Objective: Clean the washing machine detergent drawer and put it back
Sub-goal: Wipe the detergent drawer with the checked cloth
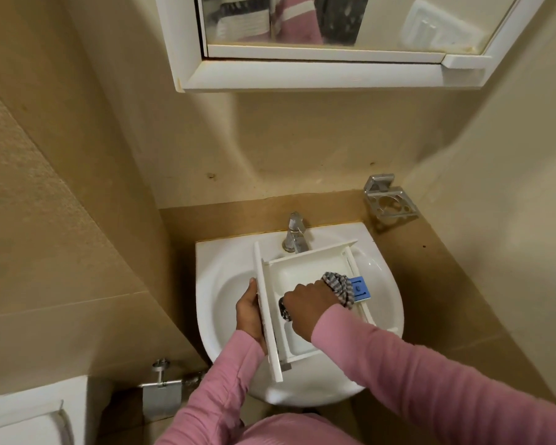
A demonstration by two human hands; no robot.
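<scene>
The white detergent drawer [305, 271] lies across the white sink [219, 284], its front panel to the left. A blue insert [361, 287] sits in its right compartment. My left hand [249, 316] grips the front panel from the left side. My right hand [305, 305] is inside the drawer, fingers curled round a grey striped cloth [337, 287] that bunches out behind the knuckles; a dark bit of it shows under the fingers at the drawer floor. Both arms wear pink sleeves.
A chrome tap [295, 232] stands at the sink's back, just beyond the drawer. A metal holder [390, 200] hangs on the right wall. A mirrored cabinet [318, 43] is overhead. A toilet paper holder [161, 393] and toilet cistern [29, 409] lie lower left.
</scene>
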